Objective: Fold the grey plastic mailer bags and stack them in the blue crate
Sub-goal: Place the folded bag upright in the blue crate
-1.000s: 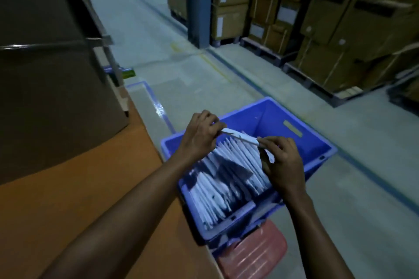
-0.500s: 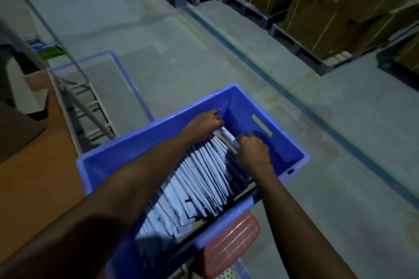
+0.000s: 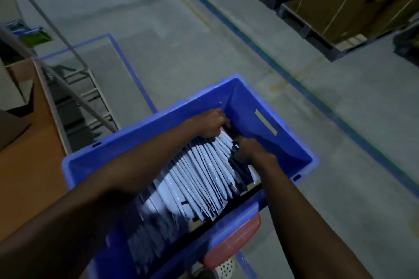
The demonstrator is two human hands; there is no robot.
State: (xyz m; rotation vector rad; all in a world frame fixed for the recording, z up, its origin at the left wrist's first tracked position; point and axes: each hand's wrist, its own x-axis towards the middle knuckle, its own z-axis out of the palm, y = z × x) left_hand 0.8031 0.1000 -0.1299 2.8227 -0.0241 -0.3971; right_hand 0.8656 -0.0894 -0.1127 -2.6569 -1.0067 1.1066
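Mailer bags (image 3: 199,179) inside blue crate (image 3: 288,145)

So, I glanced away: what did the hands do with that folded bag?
The left hand and right hand carried the folded mailer bag down from above the blue crate into it, at the far end of the row of bags, and still grip its ends. Crate and row stayed put.

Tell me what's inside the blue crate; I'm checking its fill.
Folded grey mailer bags stand on edge in a row; left grip and right grip hold the farthest ones. Bags and forearms hide the crate's floor.
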